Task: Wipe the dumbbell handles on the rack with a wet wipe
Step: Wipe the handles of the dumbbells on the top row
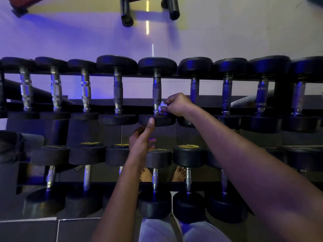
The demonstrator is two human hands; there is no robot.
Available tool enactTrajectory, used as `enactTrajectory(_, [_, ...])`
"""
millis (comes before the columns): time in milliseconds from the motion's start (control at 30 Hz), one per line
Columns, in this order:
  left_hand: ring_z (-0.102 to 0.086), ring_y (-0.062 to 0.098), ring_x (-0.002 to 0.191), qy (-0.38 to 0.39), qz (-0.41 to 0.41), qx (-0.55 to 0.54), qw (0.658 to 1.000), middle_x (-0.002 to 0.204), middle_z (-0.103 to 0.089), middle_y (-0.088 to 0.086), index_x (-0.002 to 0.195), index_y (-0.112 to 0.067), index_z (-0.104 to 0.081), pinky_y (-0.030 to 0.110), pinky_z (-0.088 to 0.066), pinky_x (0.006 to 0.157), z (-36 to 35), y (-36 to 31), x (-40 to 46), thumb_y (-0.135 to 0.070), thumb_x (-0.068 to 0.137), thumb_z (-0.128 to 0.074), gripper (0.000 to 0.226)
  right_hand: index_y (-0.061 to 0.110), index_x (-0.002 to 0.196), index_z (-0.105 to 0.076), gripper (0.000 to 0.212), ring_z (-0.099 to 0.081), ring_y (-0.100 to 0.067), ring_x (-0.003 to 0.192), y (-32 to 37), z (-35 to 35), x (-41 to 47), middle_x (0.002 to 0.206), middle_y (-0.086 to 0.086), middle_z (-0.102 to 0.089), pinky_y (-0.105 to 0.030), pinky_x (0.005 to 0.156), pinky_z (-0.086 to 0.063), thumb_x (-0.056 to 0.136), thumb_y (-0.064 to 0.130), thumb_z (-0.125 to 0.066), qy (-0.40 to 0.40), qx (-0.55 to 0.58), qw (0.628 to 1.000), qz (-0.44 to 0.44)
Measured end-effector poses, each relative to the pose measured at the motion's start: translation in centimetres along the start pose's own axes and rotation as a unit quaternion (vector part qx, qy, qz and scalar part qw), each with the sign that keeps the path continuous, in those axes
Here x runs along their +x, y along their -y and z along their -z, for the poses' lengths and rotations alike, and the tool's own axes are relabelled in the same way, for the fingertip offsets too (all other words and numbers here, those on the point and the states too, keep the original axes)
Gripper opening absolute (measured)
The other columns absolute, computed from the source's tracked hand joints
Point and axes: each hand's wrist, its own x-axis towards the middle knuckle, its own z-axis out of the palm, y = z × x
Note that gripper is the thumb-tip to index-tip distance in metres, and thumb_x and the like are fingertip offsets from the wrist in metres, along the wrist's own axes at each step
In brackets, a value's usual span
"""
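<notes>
A two-tier rack [174,76] carries a row of black dumbbells with chrome handles. My right hand [177,104] pinches a small white wet wipe [162,107] against the lower end of the middle dumbbell's handle [157,92] on the upper tier. My left hand [142,137] reaches up from below. Its thumb presses on the near weight head [164,120] of that same dumbbell, and its fingers curl under the head, mostly hidden.
More dumbbells [189,155] line the lower tier [174,185] close in front of me. My bare feet [146,174] show through the rack on the floor. Black equipment legs [126,13] stand on the pale floor beyond the rack.
</notes>
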Motion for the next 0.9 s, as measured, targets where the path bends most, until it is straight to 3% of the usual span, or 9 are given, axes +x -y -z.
enactTrajectory(100, [-0.066,0.016,0.078,-0.007,0.001,-0.002,1.0,0.107,-0.083,-0.004,0.116,-0.013,-0.078,0.028,-0.053,0.061,-0.1,0.2,0.1,-0.072,0.074,-0.082,0.072,0.013,0.095,-0.078,0.018,-0.068,-0.009,0.085,0.1,0.3,-0.1,0.091,0.0,-0.077,-0.03,0.083,-0.06,0.083,0.018,-0.09,-0.002,0.09,0.996,-0.028])
enactTrajectory(200, [-0.066,0.014,0.077,-0.008,0.006,-0.002,1.0,0.103,-0.083,-0.008,0.115,-0.015,-0.078,0.027,-0.054,0.061,-0.2,0.4,0.2,-0.072,0.073,-0.081,0.071,0.012,0.095,-0.075,0.015,-0.066,-0.007,0.07,1.0,0.7,0.6,0.084,0.001,-0.074,-0.019,0.066,-0.053,0.086,0.01,-0.087,-0.025,0.187,0.981,-0.055])
enactTrajectory(400, [-0.067,0.012,0.075,-0.007,0.0,-0.001,1.0,0.106,-0.083,-0.007,0.114,-0.017,-0.078,0.028,-0.052,0.06,-0.2,0.8,0.7,-0.073,0.075,-0.08,0.068,0.018,0.09,-0.074,0.012,-0.047,-0.01,0.046,4.9,1.7,3.1,0.062,0.001,-0.067,-0.015,0.037,-0.03,0.091,0.007,-0.073,-0.102,0.296,0.946,-0.088])
enactTrajectory(500, [-0.066,0.013,0.076,-0.003,-0.007,-0.006,1.0,0.107,-0.083,-0.006,0.114,-0.017,-0.078,0.027,-0.051,0.059,-0.1,1.0,0.9,-0.076,0.072,-0.08,0.071,0.018,0.09,-0.074,0.016,-0.047,-0.007,0.041,5.0,1.7,3.0,0.055,0.005,-0.064,-0.015,0.038,-0.031,0.09,0.003,-0.07,-0.109,0.318,0.937,-0.094])
enactTrajectory(567, [-0.065,0.015,0.077,-0.003,-0.006,-0.01,1.0,0.107,-0.083,-0.005,0.113,-0.018,-0.078,0.027,-0.05,0.058,-0.1,1.0,0.9,-0.075,0.073,-0.081,0.07,0.02,0.083,-0.077,0.01,-0.053,-0.007,0.049,4.7,1.4,2.7,0.058,0.009,-0.067,-0.021,0.052,-0.044,0.085,0.012,-0.082,-0.133,0.322,0.935,-0.067])
enactTrajectory(633, [-0.065,0.014,0.075,-0.006,-0.004,-0.011,1.0,0.106,-0.082,-0.006,0.111,-0.019,-0.078,0.026,-0.05,0.057,0.0,1.0,0.8,-0.074,0.073,-0.08,0.067,0.021,0.078,-0.078,0.015,-0.063,-0.009,0.063,4.3,1.2,2.1,0.066,0.012,-0.074,-0.027,0.068,-0.053,0.079,0.03,-0.09,-0.181,0.289,0.94,-0.005])
enactTrajectory(700, [-0.064,0.013,0.074,-0.004,-0.002,-0.013,1.0,0.103,-0.081,-0.007,0.108,-0.02,-0.078,0.026,-0.049,0.058,0.0,1.0,0.8,-0.074,0.072,-0.08,0.066,0.026,0.086,-0.081,0.021,-0.069,-0.007,0.073,4.2,1.4,1.2,0.077,0.015,-0.077,-0.024,0.069,-0.053,0.08,0.046,-0.087,-0.229,0.183,0.954,0.061])
enactTrajectory(767, [-0.063,0.013,0.074,0.001,0.001,-0.021,1.0,0.101,-0.08,-0.009,0.108,-0.02,-0.078,0.026,-0.05,0.06,-0.1,1.2,0.8,-0.075,0.071,-0.08,0.067,0.032,0.097,-0.081,0.018,-0.071,-0.009,0.081,4.6,1.6,0.5,0.087,0.016,-0.079,-0.025,0.07,-0.053,0.085,0.046,-0.079,-0.272,0.038,0.949,0.154])
enactTrajectory(900, [-0.063,0.009,0.069,-0.005,-0.005,-0.052,0.999,0.096,-0.079,-0.009,0.111,-0.016,-0.076,0.025,-0.05,0.061,-0.7,1.6,0.6,-0.075,0.069,-0.079,0.073,0.031,0.101,-0.08,0.017,-0.072,-0.033,0.077,5.1,2.0,1.0,0.082,0.002,-0.078,-0.035,0.065,-0.053,0.093,0.031,-0.066,-0.332,-0.212,0.858,0.328])
